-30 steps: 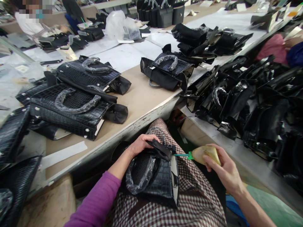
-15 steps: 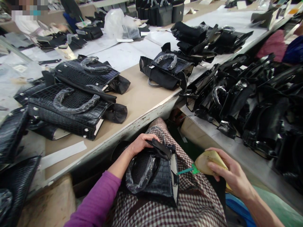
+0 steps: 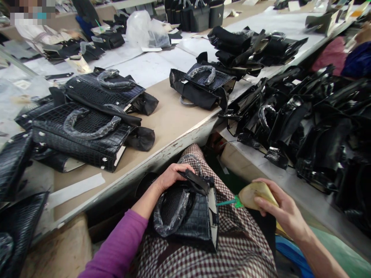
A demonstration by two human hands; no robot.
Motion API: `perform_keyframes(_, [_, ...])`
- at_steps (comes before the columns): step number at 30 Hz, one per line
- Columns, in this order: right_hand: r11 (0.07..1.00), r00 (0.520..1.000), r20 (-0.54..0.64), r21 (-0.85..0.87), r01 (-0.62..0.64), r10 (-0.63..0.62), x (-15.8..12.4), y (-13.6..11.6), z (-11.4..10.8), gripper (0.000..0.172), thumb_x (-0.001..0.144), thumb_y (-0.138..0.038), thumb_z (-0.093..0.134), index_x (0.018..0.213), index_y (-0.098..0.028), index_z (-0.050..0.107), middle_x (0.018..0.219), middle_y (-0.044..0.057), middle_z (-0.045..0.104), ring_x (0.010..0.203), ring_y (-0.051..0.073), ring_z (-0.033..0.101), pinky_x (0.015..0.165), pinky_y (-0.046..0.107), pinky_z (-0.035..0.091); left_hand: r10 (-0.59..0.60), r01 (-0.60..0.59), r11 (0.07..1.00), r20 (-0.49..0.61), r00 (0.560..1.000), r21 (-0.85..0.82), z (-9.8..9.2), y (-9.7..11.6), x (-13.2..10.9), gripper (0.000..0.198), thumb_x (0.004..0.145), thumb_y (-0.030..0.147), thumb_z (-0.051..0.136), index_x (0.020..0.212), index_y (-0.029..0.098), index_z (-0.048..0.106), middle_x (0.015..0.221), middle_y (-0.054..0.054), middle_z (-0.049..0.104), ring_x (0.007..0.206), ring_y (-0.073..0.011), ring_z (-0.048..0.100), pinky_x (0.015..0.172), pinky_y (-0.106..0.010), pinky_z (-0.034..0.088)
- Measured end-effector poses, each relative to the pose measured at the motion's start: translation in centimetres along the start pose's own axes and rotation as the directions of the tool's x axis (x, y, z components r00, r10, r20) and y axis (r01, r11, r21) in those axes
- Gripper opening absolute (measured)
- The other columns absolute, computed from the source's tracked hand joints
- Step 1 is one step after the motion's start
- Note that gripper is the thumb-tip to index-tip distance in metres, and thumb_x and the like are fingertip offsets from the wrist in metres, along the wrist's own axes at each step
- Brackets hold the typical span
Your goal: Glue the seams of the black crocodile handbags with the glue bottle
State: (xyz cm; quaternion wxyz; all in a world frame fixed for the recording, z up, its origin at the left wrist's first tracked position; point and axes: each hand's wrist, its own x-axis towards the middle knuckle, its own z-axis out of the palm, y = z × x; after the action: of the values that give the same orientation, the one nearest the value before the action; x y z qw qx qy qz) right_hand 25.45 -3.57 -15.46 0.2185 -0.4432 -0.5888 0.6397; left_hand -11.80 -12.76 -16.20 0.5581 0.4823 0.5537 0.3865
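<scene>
A black crocodile-patterned handbag [image 3: 197, 216] lies on my lap, over a checked cloth, its pale unfinished edge turned to the right. My left hand [image 3: 174, 175] is closed on a black flap at the upper part of the bag. One plastic-wrapped handle [image 3: 171, 216] hangs below that hand. My right hand [image 3: 279, 204] is wrapped round a yellowish squeeze bottle [image 3: 255, 196] with a thin green nozzle [image 3: 227, 202]. The nozzle's tip is at the pale edge of the bag; whether it touches cannot be told.
Several black handbags [image 3: 78, 119] are stacked on the table to the left, beside a white paper strip [image 3: 78, 189]. More bags [image 3: 205, 83] lie farther back. A dense row of black bags [image 3: 313, 127] fills the right bench. Another person's sleeve [image 3: 31, 31] shows at the far left.
My right hand has moved the nozzle tip a little upward along the bag's pale edge. My left hand keeps its hold on the bag.
</scene>
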Motion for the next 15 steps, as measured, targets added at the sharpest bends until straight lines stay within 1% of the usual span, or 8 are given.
perform_keyframes(2, [1.000,1.000,-0.019,0.010,0.005,-0.005,-0.1,-0.2,0.4,0.049,0.087,-0.046,0.081,0.123,-0.022,0.059,0.090,0.003,0.066,0.060,0.017,0.054,0.052,0.027,0.052,0.008,-0.008,1.000,-0.005,1.000,0.008,0.1,0.1,0.0,0.012,0.072,0.014,0.067,0.080,0.013,0.076,0.087,-0.005,0.072,0.086,-0.0240,0.065,0.087,-0.036,0.049])
perform_keyframes(5, [0.997,0.999,0.025,0.061,-0.048,0.047,-0.6,-0.5,1.0,0.048,0.086,-0.046,0.081,0.123,-0.022,0.062,0.094,0.004,0.067,0.064,0.018,0.054,0.047,0.024,0.049,0.030,-0.029,0.999,-0.025,0.999,0.035,0.3,0.3,-0.2,0.011,0.074,0.014,0.068,0.081,0.013,0.076,0.088,-0.005,0.072,0.087,-0.0239,0.065,0.087,-0.035,0.050])
perform_keyframes(7, [0.991,0.997,0.031,0.109,-0.075,0.072,-0.9,-0.6,1.2,0.048,0.084,-0.045,0.082,0.122,-0.021,0.064,0.092,0.004,0.067,0.063,0.018,0.053,0.044,0.023,0.047,0.054,-0.051,0.997,-0.048,0.997,0.059,0.3,0.6,-0.5,0.011,0.076,0.014,0.068,0.083,0.013,0.076,0.089,-0.005,0.072,0.088,-0.0232,0.066,0.087,-0.035,0.051])
perform_keyframes(9, [0.977,0.998,-0.018,0.203,-0.059,0.064,-1.1,-0.6,1.0,0.047,0.084,-0.043,0.082,0.122,-0.021,0.065,0.089,0.004,0.067,0.058,0.017,0.051,0.043,0.023,0.045,0.082,-0.076,0.994,-0.076,0.994,0.080,0.0,1.2,-0.8,0.010,0.078,0.015,0.068,0.084,0.013,0.075,0.091,-0.006,0.073,0.089,-0.0226,0.067,0.089,-0.035,0.051])
perform_keyframes(11, [0.944,0.993,-0.113,0.331,0.012,0.027,-1.1,-0.5,0.5,0.044,0.085,-0.041,0.081,0.121,-0.021,0.067,0.086,0.005,0.066,0.055,0.016,0.049,0.041,0.024,0.044,0.150,-0.135,0.982,-0.112,0.982,0.131,-0.3,2.3,-1.2,0.009,0.081,0.014,0.066,0.084,0.014,0.074,0.093,-0.007,0.073,0.091,-0.0222,0.068,0.089,-0.035,0.053])
perform_keyframes(13, [0.901,0.974,-0.227,0.422,0.104,-0.006,-1.1,-0.4,0.0,0.042,0.085,-0.041,0.080,0.120,-0.020,0.069,0.086,0.007,0.067,0.056,0.018,0.050,0.040,0.025,0.043,0.300,-0.251,0.926,-0.148,0.942,0.283,-0.3,3.9,-1.9,0.014,0.085,0.009,0.061,0.086,0.015,0.073,0.095,-0.007,0.074,0.092,-0.0209,0.070,0.088,-0.034,0.055])
perform_keyframes(14, [0.886,0.959,-0.282,0.441,0.145,-0.017,-1.1,-0.4,-0.3,0.042,0.085,-0.040,0.080,0.119,-0.020,0.070,0.088,0.008,0.068,0.058,0.019,0.051,0.039,0.026,0.044,0.397,-0.314,0.863,-0.149,0.906,0.396,-0.1,4.8,-2.4,0.017,0.087,0.006,0.058,0.089,0.015,0.073,0.097,-0.007,0.075,0.093,-0.0201,0.070,0.088,-0.033,0.056])
perform_keyframes(15, [0.877,0.943,-0.332,0.446,0.179,-0.023,-1.1,-0.5,-0.5,0.041,0.085,-0.040,0.080,0.119,-0.019,0.070,0.091,0.009,0.068,0.061,0.020,0.052,0.040,0.026,0.044,0.492,-0.364,0.778,-0.136,0.860,0.513,0.3,5.7,-2.9,0.022,0.088,0.004,0.055,0.094,0.015,0.073,0.100,-0.007,0.075,0.097,-0.0192,0.071,0.089,-0.031,0.057])
